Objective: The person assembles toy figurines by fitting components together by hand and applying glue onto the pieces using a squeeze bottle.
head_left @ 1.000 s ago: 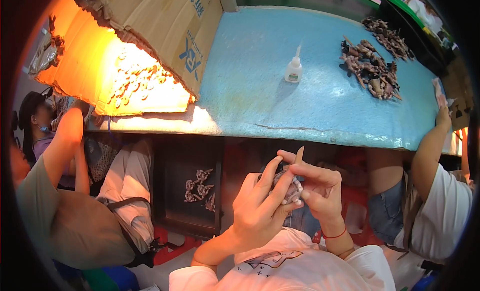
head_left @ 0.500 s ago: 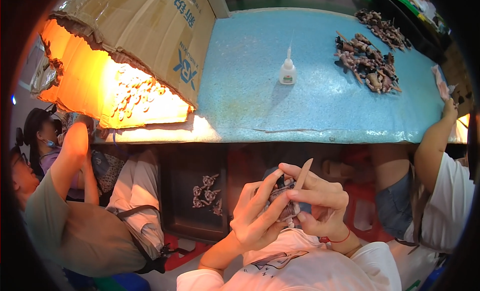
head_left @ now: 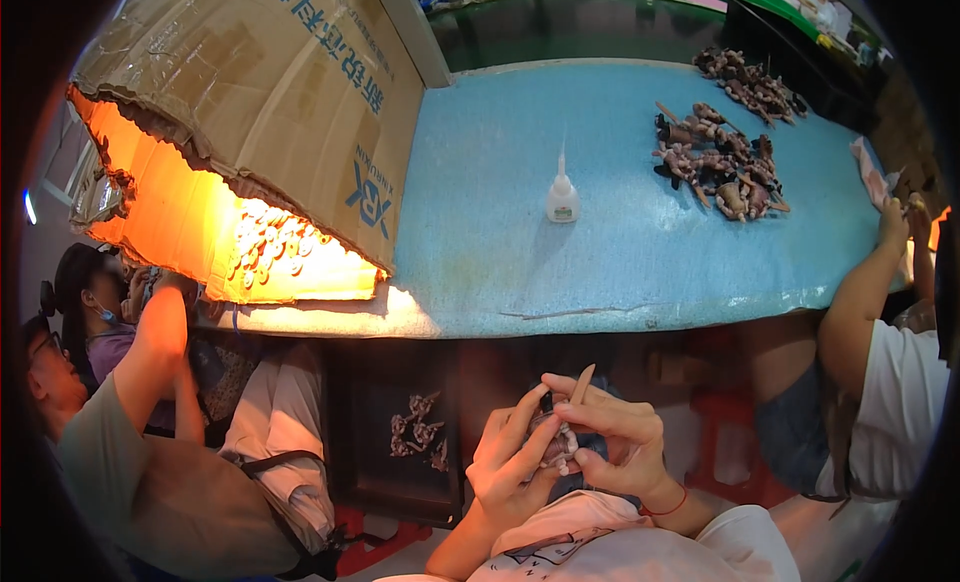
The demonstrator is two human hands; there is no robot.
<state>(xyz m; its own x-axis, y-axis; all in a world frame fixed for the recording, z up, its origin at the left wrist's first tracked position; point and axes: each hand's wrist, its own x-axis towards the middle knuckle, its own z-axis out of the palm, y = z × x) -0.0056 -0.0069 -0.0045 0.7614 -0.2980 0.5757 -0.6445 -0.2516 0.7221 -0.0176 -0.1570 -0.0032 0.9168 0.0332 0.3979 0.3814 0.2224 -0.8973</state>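
Close to my chest, below the table edge, I hold a small brownish figurine (head_left: 561,449) between both hands. My left hand (head_left: 508,457) is closed on its left side, with thumb partly hidden. My right hand (head_left: 625,437) grips the other side with its thumb and bent fingers. A flat tan stick-like piece (head_left: 583,384) points up between the fingertips; whether it is fixed to the figurine I cannot tell. Fingers cover much of the figurine.
On the blue tabletop (head_left: 480,252) stand a small white squeeze bottle (head_left: 563,197) and piles of figurines (head_left: 725,167). A torn cardboard box (head_left: 300,112) glows orange inside over small parts. A dark tray (head_left: 385,492) holds several figurines. Co-workers (head_left: 170,452) sit on both sides.
The view has tilted upward, so the table and things on it appear lower. My hands keep their grip on the figurine, sitting slightly lower and further left in view.
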